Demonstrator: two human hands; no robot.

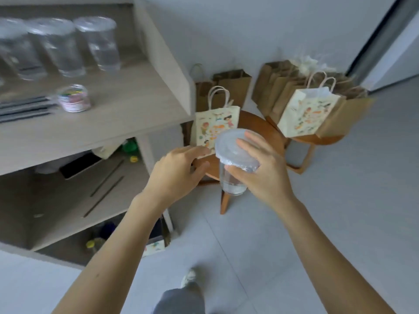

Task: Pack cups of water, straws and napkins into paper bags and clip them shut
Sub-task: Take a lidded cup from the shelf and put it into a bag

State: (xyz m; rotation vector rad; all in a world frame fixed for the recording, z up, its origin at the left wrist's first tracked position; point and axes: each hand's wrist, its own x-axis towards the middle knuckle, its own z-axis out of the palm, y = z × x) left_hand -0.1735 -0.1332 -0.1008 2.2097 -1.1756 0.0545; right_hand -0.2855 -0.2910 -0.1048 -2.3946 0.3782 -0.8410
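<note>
Clear lidded plastic cup (235,168) w/ a little water in its base is held upright in mid-air over the near edge of the round brown wooden tabletop (268,128), just in front of the cream cartoon-printed paper bag (215,123). The right hand (260,175) grips it high, thumb under the rim and fingers across the lid, prob. to keep it level for lowering in. The left hand (179,171) is empty, fingers loosely extended at the bag's lower edge (contact unclear, blurred), likely to steady it; spare lidded cups (99,44) and a clear jar of coloured clips (73,98) stand on the pale wooden shelf (127,109) at left, handy for later bags.
</note>
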